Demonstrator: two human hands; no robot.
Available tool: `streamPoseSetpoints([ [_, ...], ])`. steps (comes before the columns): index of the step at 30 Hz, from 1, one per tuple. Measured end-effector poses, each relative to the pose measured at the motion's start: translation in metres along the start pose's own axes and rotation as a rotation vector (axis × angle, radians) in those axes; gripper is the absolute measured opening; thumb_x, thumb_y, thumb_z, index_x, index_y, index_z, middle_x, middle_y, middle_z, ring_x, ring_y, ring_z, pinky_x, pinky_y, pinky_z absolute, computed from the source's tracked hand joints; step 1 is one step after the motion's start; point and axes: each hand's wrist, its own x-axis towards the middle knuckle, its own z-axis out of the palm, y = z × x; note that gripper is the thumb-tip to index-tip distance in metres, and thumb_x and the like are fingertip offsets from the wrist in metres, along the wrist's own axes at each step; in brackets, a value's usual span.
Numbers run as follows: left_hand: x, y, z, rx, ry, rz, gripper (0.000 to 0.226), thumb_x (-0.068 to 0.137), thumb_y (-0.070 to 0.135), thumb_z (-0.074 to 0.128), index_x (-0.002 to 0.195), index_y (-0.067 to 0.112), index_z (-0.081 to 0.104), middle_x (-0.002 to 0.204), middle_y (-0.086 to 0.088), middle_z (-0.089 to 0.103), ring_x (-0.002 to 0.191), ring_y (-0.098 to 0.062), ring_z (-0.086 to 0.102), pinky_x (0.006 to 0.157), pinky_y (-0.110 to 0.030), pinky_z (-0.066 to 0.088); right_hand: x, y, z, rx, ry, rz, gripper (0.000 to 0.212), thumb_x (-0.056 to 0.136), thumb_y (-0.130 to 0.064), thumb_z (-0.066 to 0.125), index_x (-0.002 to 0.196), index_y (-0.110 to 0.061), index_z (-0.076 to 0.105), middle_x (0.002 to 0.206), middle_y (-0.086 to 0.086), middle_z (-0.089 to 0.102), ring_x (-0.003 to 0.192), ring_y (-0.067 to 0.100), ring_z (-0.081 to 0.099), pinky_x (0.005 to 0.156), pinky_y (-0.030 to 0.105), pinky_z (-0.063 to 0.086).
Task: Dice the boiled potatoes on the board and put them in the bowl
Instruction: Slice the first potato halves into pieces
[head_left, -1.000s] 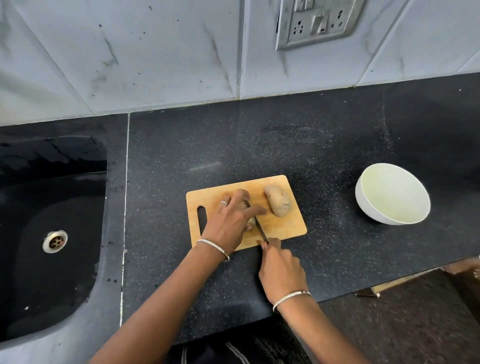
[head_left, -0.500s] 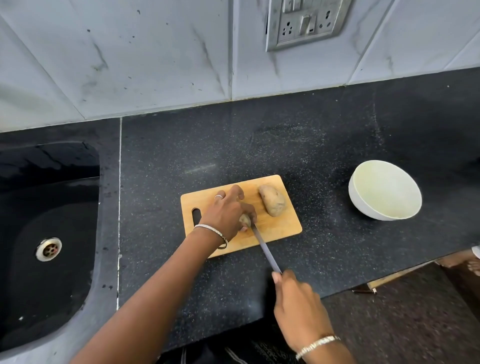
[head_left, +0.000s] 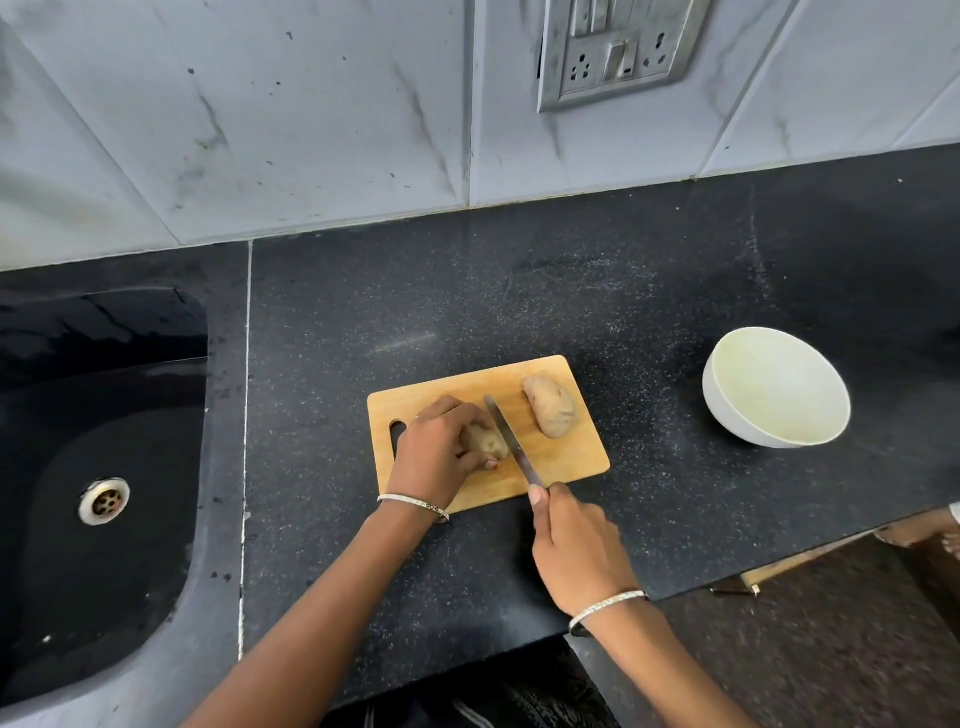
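Observation:
A wooden cutting board (head_left: 566, 465) lies on the black counter. My left hand (head_left: 439, 447) grips a small boiled potato (head_left: 485, 441) at the board's middle, fingers curled over it. A knife (head_left: 511, 441) lies with its blade just right of that potato, tip pointing away from me. My right hand (head_left: 576, 545) holds the knife's handle at the board's near edge. A second, whole potato (head_left: 550, 413) rests on the board's right part. The white bowl (head_left: 727, 405) stands to the right, nothing visible inside it.
A black sink (head_left: 104, 467) with a metal drain is sunk into the counter at the left. A tiled wall with a switch and socket plate (head_left: 618, 47) rises behind. The counter's front edge runs just beside my right wrist.
My right hand drew back with the knife half a second ago, then came forward again; the blade now lies further along the board beside the held potato. My left hand has kept hold.

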Motion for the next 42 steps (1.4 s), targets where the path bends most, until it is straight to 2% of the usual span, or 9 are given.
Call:
streamPoseSetpoints([
  [7,-0.002,0.001,0.001,0.046,-0.009,-0.001,0.037,0.067,0.031,0.084,0.100,0.030,0.069,0.091,0.010,0.060,0.085,-0.014,0.056,0.072,-0.037,0.050,0.000,-0.009,-0.004,-0.012,-0.016,-0.003,0.033,0.103,-0.045,0.020,0.092,-0.021,0.040,0.092,0.009,0.063,0.090,0.037,0.062,0.062,0.037,0.035],
  [18,0.002,0.002,0.000,0.061,-0.018,-0.035,0.033,0.066,0.032,0.084,0.096,0.028,0.072,0.088,0.007,0.066,0.081,-0.017,0.060,0.071,-0.039,0.051,0.003,-0.015,-0.003,-0.025,-0.006,0.000,0.033,0.103,-0.045,0.021,0.091,-0.021,0.040,0.089,0.009,0.062,0.084,0.036,0.063,0.059,0.036,0.037],
  [22,0.001,0.002,0.000,0.036,0.003,-0.040,0.032,0.064,0.033,0.085,0.093,0.030,0.073,0.086,0.010,0.067,0.079,-0.013,0.061,0.070,-0.036,0.050,0.013,-0.024,0.003,-0.051,0.010,0.002,0.037,0.104,-0.042,0.023,0.103,-0.015,0.048,0.096,0.012,0.063,0.091,0.039,0.063,0.062,0.038,0.040],
  [27,-0.001,0.003,0.000,0.102,-0.008,-0.039,0.034,0.069,0.028,0.081,0.100,0.030,0.068,0.090,0.010,0.065,0.085,-0.019,0.062,0.068,-0.036,0.048,0.020,-0.033,0.012,-0.105,-0.004,0.051,0.035,0.104,-0.039,0.024,0.114,-0.014,0.045,0.107,0.014,0.064,0.102,0.041,0.061,0.066,0.039,0.038],
  [30,0.002,0.013,-0.006,0.271,-0.096,0.035,0.050,0.079,0.026,0.073,0.124,0.034,0.053,0.100,0.005,0.058,0.089,-0.022,0.059,0.065,-0.030,0.037,0.020,-0.034,0.012,-0.122,-0.002,0.067,0.032,0.105,-0.036,0.026,0.118,-0.014,0.044,0.109,0.014,0.064,0.104,0.041,0.061,0.067,0.040,0.040],
  [32,0.008,0.019,-0.010,0.441,-0.202,0.115,0.061,0.085,0.025,0.068,0.136,0.043,0.039,0.110,0.002,0.049,0.094,-0.021,0.055,0.071,-0.028,0.041,0.019,-0.034,0.011,-0.124,-0.012,0.071,0.028,0.105,-0.031,0.031,0.121,-0.013,0.044,0.111,0.015,0.064,0.106,0.041,0.061,0.070,0.041,0.044],
  [35,0.018,0.026,-0.017,0.518,-0.341,0.162,0.049,0.089,0.027,0.064,0.131,0.045,0.047,0.116,-0.002,0.040,0.102,-0.021,0.049,0.085,-0.028,0.044,0.018,-0.034,0.011,-0.117,-0.037,0.094,0.024,0.103,-0.025,0.034,0.121,-0.012,0.045,0.112,0.015,0.063,0.108,0.041,0.060,0.074,0.042,0.047],
  [37,0.023,0.028,-0.018,0.511,-0.383,0.162,0.039,0.090,0.023,0.063,0.123,0.042,0.055,0.115,-0.002,0.040,0.102,-0.021,0.048,0.086,-0.028,0.044,0.017,-0.033,0.013,-0.114,-0.040,0.107,0.024,0.104,-0.026,0.033,0.120,-0.012,0.045,0.112,0.015,0.063,0.108,0.040,0.060,0.074,0.042,0.047],
  [42,0.027,0.029,-0.019,0.452,-0.394,0.124,0.034,0.086,0.023,0.068,0.115,0.039,0.062,0.112,-0.002,0.042,0.103,-0.022,0.049,0.084,-0.032,0.049,0.014,-0.031,0.016,-0.111,-0.029,0.096,0.030,0.105,-0.032,0.029,0.120,-0.012,0.045,0.112,0.015,0.064,0.107,0.040,0.061,0.070,0.040,0.044],
])
